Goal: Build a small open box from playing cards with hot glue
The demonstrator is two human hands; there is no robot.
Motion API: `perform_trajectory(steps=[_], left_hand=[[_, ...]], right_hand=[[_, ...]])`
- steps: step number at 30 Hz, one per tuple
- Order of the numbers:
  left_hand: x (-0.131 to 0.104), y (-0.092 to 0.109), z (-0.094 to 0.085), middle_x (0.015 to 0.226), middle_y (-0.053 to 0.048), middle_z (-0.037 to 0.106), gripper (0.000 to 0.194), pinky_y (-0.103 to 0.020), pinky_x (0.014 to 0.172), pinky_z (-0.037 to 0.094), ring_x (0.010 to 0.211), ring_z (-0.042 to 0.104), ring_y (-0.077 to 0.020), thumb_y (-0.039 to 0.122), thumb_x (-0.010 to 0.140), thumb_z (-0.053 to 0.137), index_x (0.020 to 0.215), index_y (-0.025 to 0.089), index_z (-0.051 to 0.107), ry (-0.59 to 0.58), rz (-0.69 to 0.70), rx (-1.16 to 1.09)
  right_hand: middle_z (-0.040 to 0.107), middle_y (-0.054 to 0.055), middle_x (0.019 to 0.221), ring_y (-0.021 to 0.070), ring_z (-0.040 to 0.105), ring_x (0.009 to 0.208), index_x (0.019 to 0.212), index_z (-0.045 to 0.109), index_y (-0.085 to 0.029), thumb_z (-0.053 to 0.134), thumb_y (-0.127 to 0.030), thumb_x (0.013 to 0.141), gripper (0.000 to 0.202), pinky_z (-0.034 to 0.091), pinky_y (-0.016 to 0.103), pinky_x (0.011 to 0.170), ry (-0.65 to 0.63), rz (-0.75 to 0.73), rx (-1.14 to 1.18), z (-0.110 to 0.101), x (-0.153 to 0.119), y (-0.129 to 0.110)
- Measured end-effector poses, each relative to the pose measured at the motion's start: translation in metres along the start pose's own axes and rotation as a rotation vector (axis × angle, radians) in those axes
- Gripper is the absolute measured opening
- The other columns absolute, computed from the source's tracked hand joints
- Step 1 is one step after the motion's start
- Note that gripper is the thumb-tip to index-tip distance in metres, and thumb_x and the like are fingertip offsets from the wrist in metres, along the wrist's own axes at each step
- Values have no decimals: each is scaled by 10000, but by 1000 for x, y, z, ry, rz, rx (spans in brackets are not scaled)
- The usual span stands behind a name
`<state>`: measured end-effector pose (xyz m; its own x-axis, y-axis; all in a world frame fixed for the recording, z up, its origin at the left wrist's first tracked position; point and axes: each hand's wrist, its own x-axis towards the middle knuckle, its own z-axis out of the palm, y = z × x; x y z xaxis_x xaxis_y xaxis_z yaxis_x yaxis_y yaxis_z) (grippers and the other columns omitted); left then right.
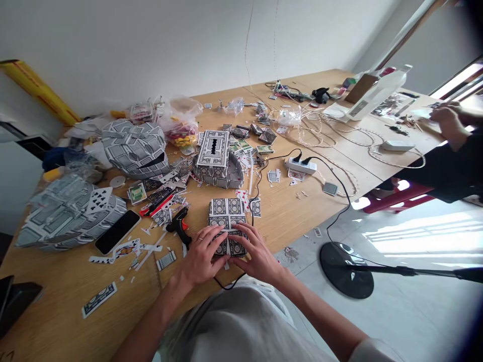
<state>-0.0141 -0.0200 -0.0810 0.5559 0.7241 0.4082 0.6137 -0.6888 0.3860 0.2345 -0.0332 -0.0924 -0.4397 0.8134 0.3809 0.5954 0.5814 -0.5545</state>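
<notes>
A box made of patterned playing cards (226, 207) lies on the wooden table in front of me. My left hand (202, 255) holds its near left side, fingers over the top and thumb at the near edge. On the near right side my right hand (258, 254) has the same grip, the two thumbs almost meeting. A black glue gun (181, 227) with an orange trigger rests just left of the box. Behind it stands a larger grey card box (214, 151) with a dark slot in its lid. The underside of the box I hold is hidden.
Card-covered shapes (134, 146), a phone (117, 232), a red cutter (158, 203) and card scraps fill the left. A power strip (301, 166), cables and rope (339, 131) lie right. Another person's hand (449, 120) works at far right. A round stand base (346, 269) is on the floor.
</notes>
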Motion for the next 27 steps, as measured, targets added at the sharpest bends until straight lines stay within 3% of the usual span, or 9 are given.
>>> perform_trajectory(steps=[8, 27], left_hand=[[-2, -5, 0, 1532, -139, 668, 597, -542, 1218, 518, 1454, 601, -333, 419, 1039, 709, 1586, 237, 550, -4, -14, 12], [-1, -3, -1, 1551, -142, 655, 616, -561, 1222, 523, 1468, 596, -346, 410, 1043, 692, 1615, 259, 521, -21, -25, -23]], right_hand=[[628, 176, 1503, 377, 561, 1448, 1446, 647, -267, 823, -485, 969, 553, 553, 627, 1179, 61, 23, -8, 1, -2, 1], [610, 184, 1527, 380, 528, 1468, 1451, 623, -254, 809, -470, 983, 548, 538, 646, 1194, 44, 2, 1, -1, -1, 0]])
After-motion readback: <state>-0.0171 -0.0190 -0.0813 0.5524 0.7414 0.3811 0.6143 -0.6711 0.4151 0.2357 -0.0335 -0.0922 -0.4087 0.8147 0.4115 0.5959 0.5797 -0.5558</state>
